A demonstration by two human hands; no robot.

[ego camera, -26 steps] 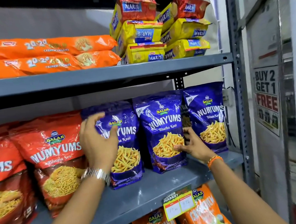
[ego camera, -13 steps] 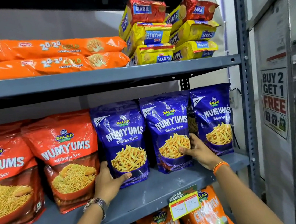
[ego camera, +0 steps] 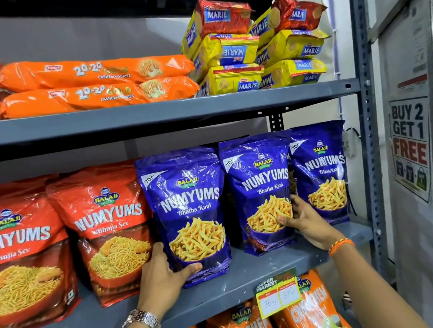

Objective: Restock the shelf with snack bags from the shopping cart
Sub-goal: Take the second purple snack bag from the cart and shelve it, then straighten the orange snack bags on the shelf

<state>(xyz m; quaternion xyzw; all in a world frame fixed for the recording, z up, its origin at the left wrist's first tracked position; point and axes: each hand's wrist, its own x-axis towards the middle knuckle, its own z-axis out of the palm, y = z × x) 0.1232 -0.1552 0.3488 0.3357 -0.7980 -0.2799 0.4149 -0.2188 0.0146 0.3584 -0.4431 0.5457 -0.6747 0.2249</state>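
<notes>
- Step in hand, as I judge it: facing up the blue bags on the middle shelf (ego camera: 249, 283), not fetching new stock. The cart is not in view.
- Left hand (ego camera: 165, 276): grip closed round the lower left corner of the left blue bag (ego camera: 191, 214), thumb across its front near the base, fingers hidden behind it. The bag stands upright, touching the orange bag (ego camera: 110, 228) on its left.
- Right hand (ego camera: 304, 221): grip half open, thumb on the front of the middle blue bag (ego camera: 261, 194), fingers reaching into the gap between it and the right blue bag (ego camera: 323, 174). Whether it pinches or only steadies, I cannot tell.
- All three blue bags stand upright on the shelf, labels forward; the middle and right ones overlap slightly.
- Next move, my guess: square the left bag level with its neighbours, let go gently so none tips, then go to the cart for more.
</notes>
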